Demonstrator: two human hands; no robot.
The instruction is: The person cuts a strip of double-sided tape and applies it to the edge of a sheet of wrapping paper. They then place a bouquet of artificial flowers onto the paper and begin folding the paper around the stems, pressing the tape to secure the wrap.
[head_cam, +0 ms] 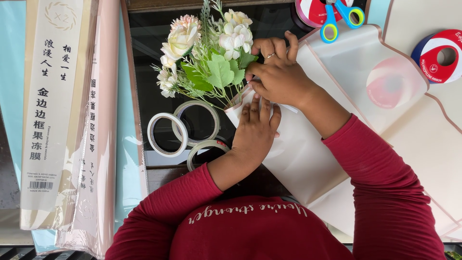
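Note:
A bunch of white and pale pink flowers with green leaves [207,53] lies on a dark glass table, its stems tucked into translucent cream wrapping paper [308,159]. My left hand [257,130] presses flat on the folded paper just below the stems. My right hand [276,72], with a ring on one finger, pinches the paper's edge against the stems beside the leaves. Both red sleeves reach in from the bottom.
Three rolls of clear tape [187,130] lie left of my hands. Blue scissors [339,17] and a red ribbon spool [315,12] sit at the top, another red, white and blue spool [440,55] at right. Packs of wrapping sheets [67,120] lie along the left.

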